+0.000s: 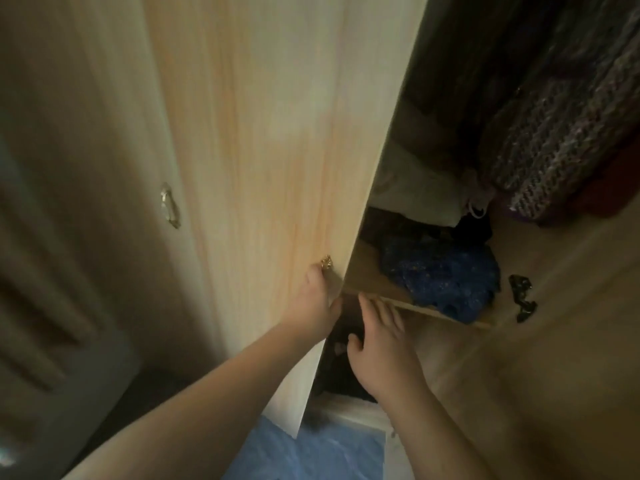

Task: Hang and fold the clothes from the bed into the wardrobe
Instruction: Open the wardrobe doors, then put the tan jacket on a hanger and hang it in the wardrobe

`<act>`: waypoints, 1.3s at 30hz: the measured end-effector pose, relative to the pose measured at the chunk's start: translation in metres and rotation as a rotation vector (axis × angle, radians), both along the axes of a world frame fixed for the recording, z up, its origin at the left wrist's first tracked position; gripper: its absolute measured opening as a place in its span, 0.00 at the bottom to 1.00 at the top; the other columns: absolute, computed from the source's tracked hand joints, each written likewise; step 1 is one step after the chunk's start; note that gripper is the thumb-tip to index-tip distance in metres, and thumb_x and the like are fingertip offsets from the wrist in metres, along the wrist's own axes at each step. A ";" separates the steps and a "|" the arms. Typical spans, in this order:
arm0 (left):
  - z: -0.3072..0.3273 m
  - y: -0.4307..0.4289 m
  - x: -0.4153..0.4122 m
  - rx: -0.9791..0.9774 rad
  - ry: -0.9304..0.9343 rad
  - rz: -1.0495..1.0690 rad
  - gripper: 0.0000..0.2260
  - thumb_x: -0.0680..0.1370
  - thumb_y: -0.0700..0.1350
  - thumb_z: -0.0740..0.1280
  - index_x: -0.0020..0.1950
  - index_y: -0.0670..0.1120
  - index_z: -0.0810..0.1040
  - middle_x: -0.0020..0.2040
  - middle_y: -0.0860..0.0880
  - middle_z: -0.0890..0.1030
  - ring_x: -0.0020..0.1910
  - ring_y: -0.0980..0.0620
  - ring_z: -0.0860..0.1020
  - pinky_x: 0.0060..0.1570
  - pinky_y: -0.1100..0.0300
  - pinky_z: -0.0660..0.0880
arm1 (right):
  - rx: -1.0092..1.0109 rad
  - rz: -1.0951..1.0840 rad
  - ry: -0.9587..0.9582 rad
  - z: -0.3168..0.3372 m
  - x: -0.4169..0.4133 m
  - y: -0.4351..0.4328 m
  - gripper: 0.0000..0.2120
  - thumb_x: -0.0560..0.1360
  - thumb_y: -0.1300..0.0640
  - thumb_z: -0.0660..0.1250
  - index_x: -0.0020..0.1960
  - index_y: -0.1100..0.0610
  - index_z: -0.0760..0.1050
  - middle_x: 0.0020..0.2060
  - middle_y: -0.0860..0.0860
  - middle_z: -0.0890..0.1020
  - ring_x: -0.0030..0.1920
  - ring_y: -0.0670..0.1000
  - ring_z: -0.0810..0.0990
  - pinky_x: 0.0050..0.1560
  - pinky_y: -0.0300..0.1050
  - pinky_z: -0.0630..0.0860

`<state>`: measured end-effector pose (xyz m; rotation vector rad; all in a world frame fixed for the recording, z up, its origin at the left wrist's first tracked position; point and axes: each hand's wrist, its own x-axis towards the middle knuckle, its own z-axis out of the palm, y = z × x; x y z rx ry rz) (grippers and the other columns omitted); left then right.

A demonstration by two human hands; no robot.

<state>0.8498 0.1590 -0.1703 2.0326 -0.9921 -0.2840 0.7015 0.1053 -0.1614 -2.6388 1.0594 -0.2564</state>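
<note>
The wardrobe's light wooden door (270,150) stands partly open in the middle of the head view. My left hand (318,299) grips its free edge just below a small gold handle (326,262), thumb on the front. My right hand (377,344) is held out with straight fingers, its tips at the front edge of a wooden shelf (433,310), and holds nothing. A crumpled blue garment (440,275) lies on that shelf. A grey-purple knitted garment (561,140) hangs at the upper right. Dark clothes (343,372) lie under the shelf, dim and hard to make out.
A second wardrobe door with a metal handle (169,206) is closed at the left. The right-hand door (554,341) swings open toward me and carries a dark hinge (523,297). A blue floor covering (304,455) lies below the wardrobe's white base.
</note>
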 end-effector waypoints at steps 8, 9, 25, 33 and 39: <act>-0.007 0.161 -0.009 0.064 0.078 0.255 0.21 0.75 0.54 0.73 0.56 0.58 0.62 0.49 0.57 0.74 0.44 0.55 0.78 0.35 0.63 0.75 | 0.076 0.143 0.045 -0.018 -0.042 0.119 0.33 0.81 0.42 0.57 0.81 0.44 0.46 0.81 0.47 0.54 0.80 0.51 0.50 0.77 0.52 0.55; -0.006 0.182 -0.004 0.051 0.090 0.281 0.21 0.74 0.52 0.73 0.55 0.58 0.61 0.49 0.57 0.73 0.45 0.55 0.78 0.34 0.63 0.74 | 0.078 0.171 0.057 -0.018 -0.046 0.136 0.33 0.81 0.42 0.57 0.81 0.44 0.46 0.81 0.47 0.54 0.80 0.51 0.49 0.78 0.52 0.55; -0.015 0.460 -0.069 0.431 -0.413 -0.061 0.21 0.79 0.52 0.58 0.72 0.50 0.66 0.71 0.50 0.70 0.73 0.43 0.64 0.71 0.47 0.65 | 0.026 0.060 0.048 -0.020 -0.079 0.393 0.31 0.81 0.43 0.56 0.81 0.47 0.52 0.80 0.49 0.56 0.80 0.53 0.50 0.79 0.53 0.53; -0.034 0.475 -0.183 0.380 -0.402 -0.467 0.28 0.81 0.56 0.57 0.80 0.52 0.57 0.80 0.50 0.60 0.80 0.45 0.53 0.77 0.47 0.56 | -0.021 -0.314 0.077 -0.015 -0.230 0.461 0.31 0.81 0.42 0.56 0.81 0.50 0.54 0.79 0.52 0.60 0.79 0.56 0.56 0.78 0.52 0.54; -0.022 0.457 -0.323 0.268 -0.444 -0.796 0.27 0.82 0.57 0.56 0.81 0.54 0.55 0.81 0.50 0.58 0.80 0.47 0.53 0.79 0.49 0.52 | -0.019 -0.671 0.060 -0.010 -0.387 0.524 0.31 0.80 0.44 0.58 0.80 0.50 0.56 0.79 0.53 0.61 0.79 0.57 0.55 0.77 0.56 0.57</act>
